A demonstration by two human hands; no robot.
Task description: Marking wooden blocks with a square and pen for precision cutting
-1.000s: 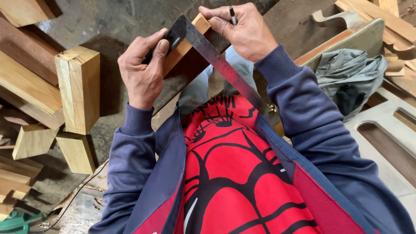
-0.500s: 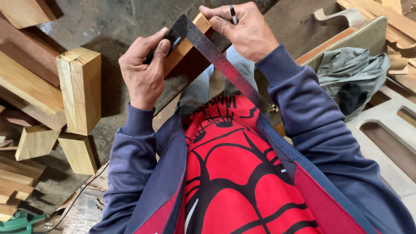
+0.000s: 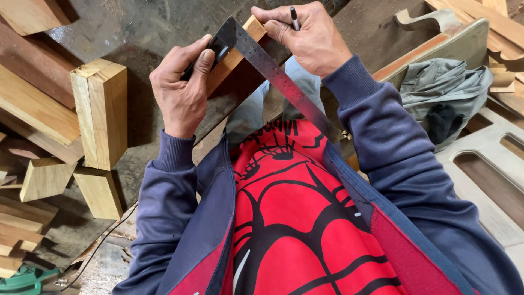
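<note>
My left hand (image 3: pixel 183 87) grips the dark stock of a metal try square (image 3: pixel 273 74) and presses it against a light wooden bar (image 3: pixel 232 57). The square's steel blade runs down to the right, across the bar's end toward my chest. My right hand (image 3: pixel 311 38) rests on the far end of the bar and holds a pen (image 3: pixel 293 17) between its fingers, tip pointing up. Both sleeves are dark blue, over a red shirt with black lines.
Thick wooden blocks (image 3: pixel 101 112) and planks (image 3: pixel 33 104) are stacked at the left on a dark, dusty surface. A grey cloth (image 3: pixel 445 90) lies at the right beside pale cut-out panels (image 3: pixel 486 164). A green tool (image 3: pixel 22 281) and a cable sit at the bottom left.
</note>
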